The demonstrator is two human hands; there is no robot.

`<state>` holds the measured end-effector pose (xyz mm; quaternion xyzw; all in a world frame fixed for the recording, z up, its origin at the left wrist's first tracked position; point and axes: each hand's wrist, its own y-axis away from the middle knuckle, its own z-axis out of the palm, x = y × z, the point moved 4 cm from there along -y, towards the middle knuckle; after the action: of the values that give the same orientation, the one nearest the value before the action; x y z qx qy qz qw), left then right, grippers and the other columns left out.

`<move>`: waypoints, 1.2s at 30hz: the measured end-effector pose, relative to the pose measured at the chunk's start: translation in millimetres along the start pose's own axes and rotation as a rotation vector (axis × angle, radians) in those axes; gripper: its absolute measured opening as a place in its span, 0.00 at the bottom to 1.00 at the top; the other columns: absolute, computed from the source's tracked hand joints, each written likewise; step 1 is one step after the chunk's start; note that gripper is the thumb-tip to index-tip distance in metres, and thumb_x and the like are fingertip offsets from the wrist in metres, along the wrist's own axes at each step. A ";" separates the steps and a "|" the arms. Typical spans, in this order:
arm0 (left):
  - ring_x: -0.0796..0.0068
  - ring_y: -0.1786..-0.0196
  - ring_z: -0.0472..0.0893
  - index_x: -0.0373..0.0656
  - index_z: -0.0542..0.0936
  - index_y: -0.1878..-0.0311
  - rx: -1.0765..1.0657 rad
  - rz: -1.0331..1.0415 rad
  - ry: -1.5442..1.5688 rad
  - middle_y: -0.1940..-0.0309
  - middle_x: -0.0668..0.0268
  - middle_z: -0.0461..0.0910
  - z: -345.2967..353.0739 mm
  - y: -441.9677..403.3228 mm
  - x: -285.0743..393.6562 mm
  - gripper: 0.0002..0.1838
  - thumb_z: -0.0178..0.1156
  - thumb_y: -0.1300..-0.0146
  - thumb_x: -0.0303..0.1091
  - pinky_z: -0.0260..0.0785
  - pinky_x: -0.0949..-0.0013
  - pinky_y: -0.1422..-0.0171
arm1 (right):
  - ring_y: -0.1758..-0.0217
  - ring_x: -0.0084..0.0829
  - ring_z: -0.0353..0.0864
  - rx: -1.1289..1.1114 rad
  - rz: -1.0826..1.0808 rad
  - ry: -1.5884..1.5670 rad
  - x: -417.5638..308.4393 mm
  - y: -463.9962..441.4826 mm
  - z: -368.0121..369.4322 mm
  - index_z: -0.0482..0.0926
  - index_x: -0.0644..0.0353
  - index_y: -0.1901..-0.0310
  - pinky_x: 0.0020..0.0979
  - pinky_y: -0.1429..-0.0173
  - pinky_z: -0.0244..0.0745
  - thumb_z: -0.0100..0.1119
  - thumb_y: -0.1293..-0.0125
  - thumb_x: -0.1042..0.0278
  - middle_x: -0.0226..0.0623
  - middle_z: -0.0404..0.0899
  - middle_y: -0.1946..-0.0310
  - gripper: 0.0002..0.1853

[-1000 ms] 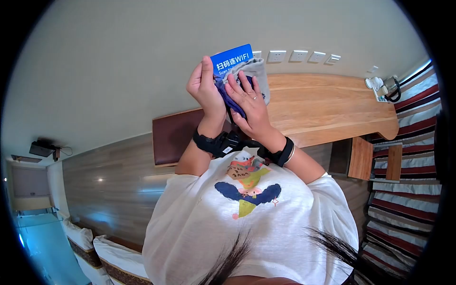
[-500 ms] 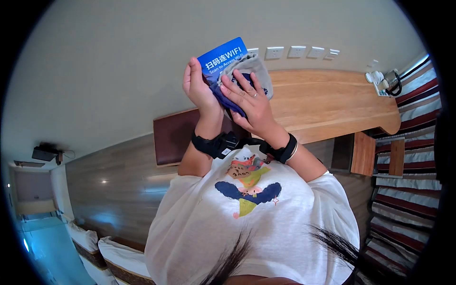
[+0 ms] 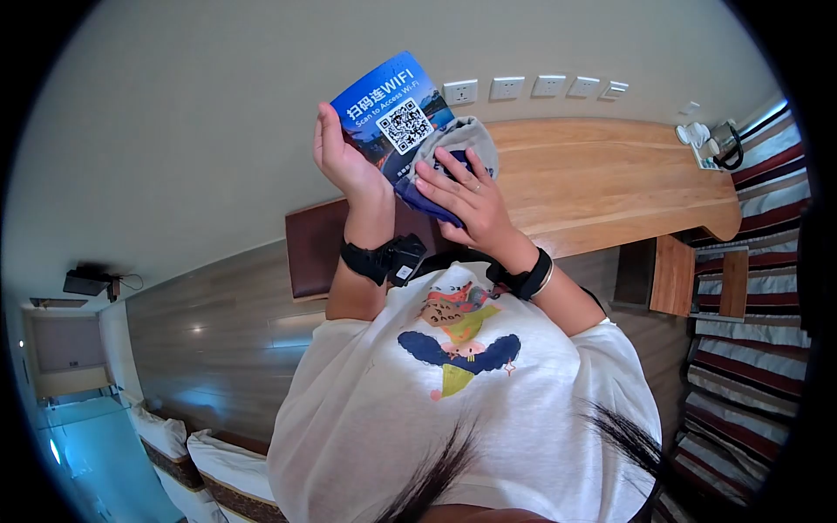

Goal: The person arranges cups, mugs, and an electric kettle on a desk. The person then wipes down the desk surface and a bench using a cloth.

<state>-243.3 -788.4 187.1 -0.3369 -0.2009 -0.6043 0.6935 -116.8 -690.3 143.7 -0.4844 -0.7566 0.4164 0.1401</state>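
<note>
My left hand (image 3: 353,166) grips the left edge of a blue WIFI card (image 3: 381,122) with a QR code, tilted up in front of the wall. Against the card's lower right part, my right hand (image 3: 462,192) holds a bunched grey and dark blue cloth (image 3: 471,136), its fingers laid across the front. The cloth covers the card's lower right corner. How my right thumb grips behind the cloth is hidden.
A wooden desk (image 3: 610,174) stands along the wall, with a kettle and cups on a tray (image 3: 708,155) at its far right. Wall sockets (image 3: 549,85) run above it. A brown leather-like bench top (image 3: 318,248) lies left of the desk; striped curtains (image 3: 758,349) hang right.
The card has moved up and left with my left hand, showing its QR code. The cloth has slid down relative to the card, with my right hand still on it.
</note>
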 end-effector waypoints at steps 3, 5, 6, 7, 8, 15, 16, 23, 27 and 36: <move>0.81 0.73 0.74 0.41 0.72 0.71 0.002 -0.009 0.037 0.75 0.68 0.75 -0.7 0.8 -2.4 0.15 0.47 0.35 0.41 0.66 0.78 0.68 | 0.35 0.34 0.58 -0.009 -0.006 -0.003 2.7 4.3 0.3 0.71 0.55 0.47 0.42 0.30 0.40 0.51 0.53 0.65 0.30 0.67 0.42 0.26; 0.81 0.73 0.75 0.41 0.72 0.71 -0.001 -0.018 0.057 0.75 0.68 0.75 -1.8 -0.1 -4.6 0.15 0.47 0.35 0.41 0.66 0.78 0.68 | 0.35 0.34 0.59 -0.009 -0.012 0.008 4.0 5.7 -0.1 0.71 0.55 0.48 0.42 0.30 0.40 0.51 0.53 0.65 0.30 0.67 0.42 0.26; 0.81 0.73 0.74 0.41 0.72 0.71 0.010 -0.023 0.065 0.75 0.68 0.75 -3.1 -0.7 -6.2 0.15 0.47 0.35 0.41 0.66 0.78 0.68 | 0.35 0.34 0.59 -0.021 -0.011 -0.002 4.8 6.4 -0.2 0.71 0.55 0.48 0.42 0.30 0.41 0.51 0.53 0.66 0.30 0.67 0.42 0.26; 0.81 0.73 0.74 0.41 0.71 0.71 0.021 -0.028 0.071 0.75 0.69 0.74 -4.4 -1.4 -8.2 0.14 0.47 0.35 0.41 0.66 0.78 0.68 | 0.35 0.34 0.59 -0.032 -0.010 -0.013 6.0 7.2 -0.3 0.71 0.54 0.48 0.42 0.30 0.41 0.52 0.53 0.67 0.30 0.67 0.43 0.26; 0.81 0.73 0.74 0.41 0.71 0.71 0.021 -0.032 0.070 0.75 0.69 0.74 -6.8 -3.1 -10.6 0.14 0.47 0.35 0.41 0.66 0.78 0.68 | 0.35 0.34 0.59 -0.034 -0.006 -0.013 7.9 7.9 -0.5 0.71 0.54 0.48 0.42 0.30 0.41 0.52 0.53 0.67 0.30 0.67 0.43 0.26; 0.85 0.73 0.71 0.40 0.70 0.72 0.063 0.177 -0.080 0.76 0.72 0.72 -40.5 -34.7 -31.7 0.15 0.47 0.35 0.41 0.64 0.79 0.68 | 0.37 0.37 0.61 -0.194 0.113 -0.097 53.0 44.3 10.7 0.70 0.58 0.48 0.39 0.35 0.56 0.52 0.51 0.71 0.31 0.68 0.44 0.24; 0.86 0.73 0.69 0.40 0.70 0.73 0.035 0.169 -0.161 0.77 0.73 0.71 -51.4 -45.6 -46.1 0.15 0.48 0.35 0.41 0.63 0.79 0.68 | 0.38 0.37 0.64 -0.247 0.346 -0.177 68.8 60.9 10.0 0.71 0.60 0.48 0.35 0.37 0.59 0.50 0.49 0.71 0.34 0.70 0.46 0.22; 0.85 0.73 0.68 0.34 0.75 0.67 -0.281 -0.172 -0.812 0.76 0.72 0.73 -121.7 -68.8 -167.2 0.16 0.51 0.36 0.40 0.63 0.78 0.67 | 0.62 0.23 0.74 -0.065 1.247 -0.457 130.5 173.6 -36.5 0.72 0.67 0.52 0.23 0.56 0.67 0.44 0.38 0.66 0.39 0.78 0.63 0.17; 0.83 0.70 0.71 0.36 0.76 0.65 -0.336 -0.537 -0.670 0.75 0.71 0.74 -115.5 -52.5 -239.4 0.15 0.50 0.36 0.41 0.65 0.77 0.63 | 0.66 0.22 0.72 0.471 1.550 -0.464 137.6 202.2 -62.8 0.73 0.69 0.53 0.22 0.59 0.67 0.43 0.37 0.64 0.34 0.77 0.65 0.18; 0.76 0.58 0.72 0.38 0.71 0.56 -0.127 -0.728 -0.242 0.62 0.65 0.75 -106.9 -49.0 -375.5 0.17 0.44 0.33 0.43 0.63 0.70 0.49 | 0.66 0.25 0.75 0.928 1.782 -0.689 133.0 265.7 -72.2 0.72 0.66 0.56 0.26 0.61 0.70 0.44 0.37 0.62 0.34 0.76 0.66 0.16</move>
<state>-375.7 -602.4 -133.4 -0.3549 -0.3498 -0.7779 0.3828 26.1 -492.7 -40.9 -0.6189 0.1055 0.7314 -0.2662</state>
